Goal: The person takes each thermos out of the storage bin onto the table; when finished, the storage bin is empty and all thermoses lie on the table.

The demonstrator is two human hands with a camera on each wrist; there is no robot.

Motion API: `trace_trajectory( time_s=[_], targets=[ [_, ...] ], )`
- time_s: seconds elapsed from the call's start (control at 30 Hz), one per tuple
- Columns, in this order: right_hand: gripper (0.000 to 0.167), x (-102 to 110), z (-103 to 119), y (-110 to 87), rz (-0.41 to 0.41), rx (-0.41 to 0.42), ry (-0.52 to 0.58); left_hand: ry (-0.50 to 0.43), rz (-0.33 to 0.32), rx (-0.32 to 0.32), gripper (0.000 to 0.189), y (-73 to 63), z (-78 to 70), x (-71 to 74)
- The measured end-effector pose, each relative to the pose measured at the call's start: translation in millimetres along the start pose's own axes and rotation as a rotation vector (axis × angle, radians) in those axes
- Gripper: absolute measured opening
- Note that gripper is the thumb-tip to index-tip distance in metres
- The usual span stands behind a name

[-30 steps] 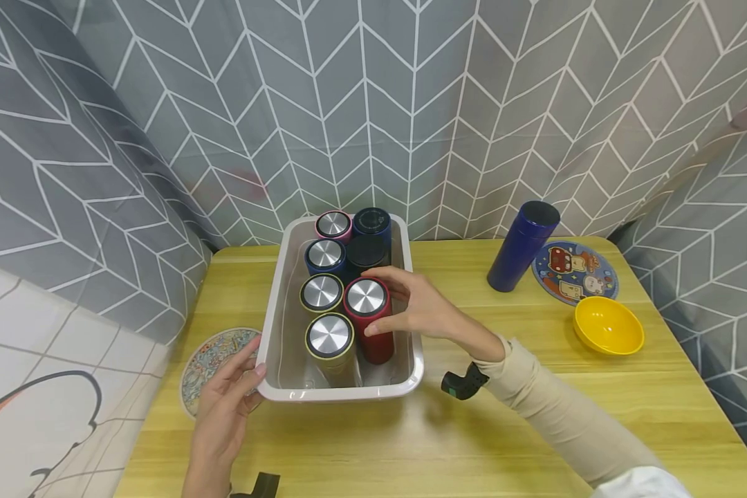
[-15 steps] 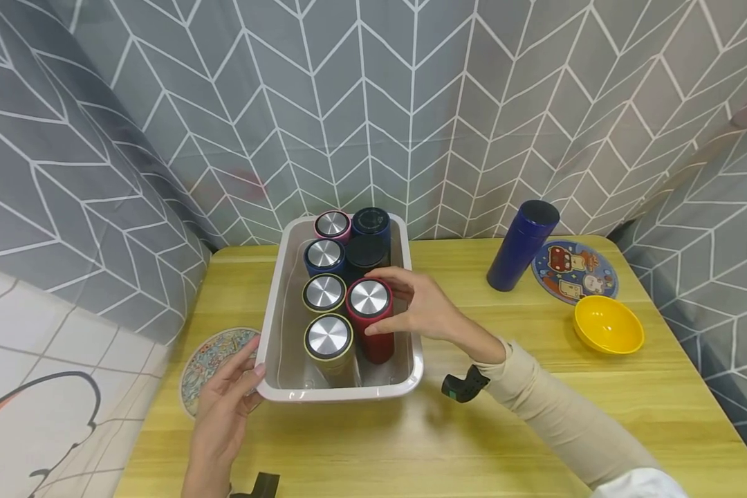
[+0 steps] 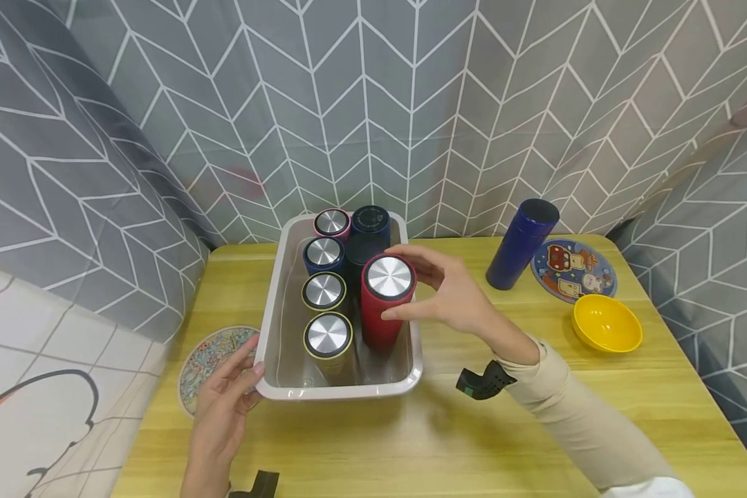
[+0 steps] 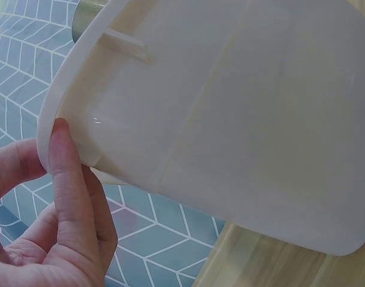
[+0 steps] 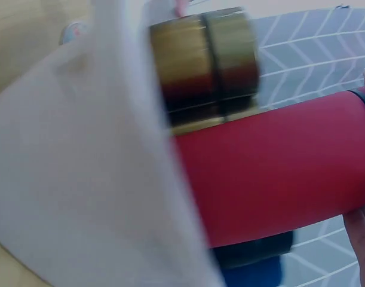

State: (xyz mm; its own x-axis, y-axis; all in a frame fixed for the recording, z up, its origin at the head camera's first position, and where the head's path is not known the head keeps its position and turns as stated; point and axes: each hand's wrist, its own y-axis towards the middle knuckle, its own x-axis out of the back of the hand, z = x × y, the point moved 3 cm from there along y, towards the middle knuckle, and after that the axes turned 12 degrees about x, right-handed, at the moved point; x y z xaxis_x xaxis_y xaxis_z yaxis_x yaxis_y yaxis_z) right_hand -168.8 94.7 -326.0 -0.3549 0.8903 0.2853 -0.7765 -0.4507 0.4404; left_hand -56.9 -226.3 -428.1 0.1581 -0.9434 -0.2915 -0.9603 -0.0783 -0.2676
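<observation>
My right hand [image 3: 445, 290] grips a red thermos [image 3: 384, 315] near its silver-topped lid, thumb on the near side and fingers behind. The thermos stands raised above its neighbours, its lower part still within the white plastic bin [image 3: 342, 394]. In the right wrist view the red body [image 5: 278, 167] rises past the bin's rim. My left hand [image 3: 227, 398] pinches the bin's left rim near the front corner; the left wrist view shows the fingers [image 4: 68, 173] on that edge. Beside the red thermos are two gold thermoses [image 3: 328, 339], with blue, black and pink ones behind.
A dark blue thermos [image 3: 519, 249] stands on the table to the right, beside a round cartoon mat [image 3: 557, 277] and a yellow bowl [image 3: 606, 325]. Another patterned round mat [image 3: 193, 366] lies partly behind my left hand. A grey patterned curtain [image 3: 373, 104] hangs behind the table.
My right hand has raised the red thermos and shifted it a little to the right. The left hand has stayed on the bin's rim.
</observation>
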Motion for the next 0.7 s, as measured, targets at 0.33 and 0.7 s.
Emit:
trace_trajectory(
  time_s=[0.33,0.7],
  targets=[
    [0.081,26,47,-1.2,-0.064,0.193,0.056,-0.009,0.015,-0.001,0.046,-0.4,-0.8,-0.2],
    [0.080,43,83,-11.1,-0.134,0.271,0.131,-0.033,0.028,-0.012,0.046,0.8,0.3,-0.7]
  ],
)
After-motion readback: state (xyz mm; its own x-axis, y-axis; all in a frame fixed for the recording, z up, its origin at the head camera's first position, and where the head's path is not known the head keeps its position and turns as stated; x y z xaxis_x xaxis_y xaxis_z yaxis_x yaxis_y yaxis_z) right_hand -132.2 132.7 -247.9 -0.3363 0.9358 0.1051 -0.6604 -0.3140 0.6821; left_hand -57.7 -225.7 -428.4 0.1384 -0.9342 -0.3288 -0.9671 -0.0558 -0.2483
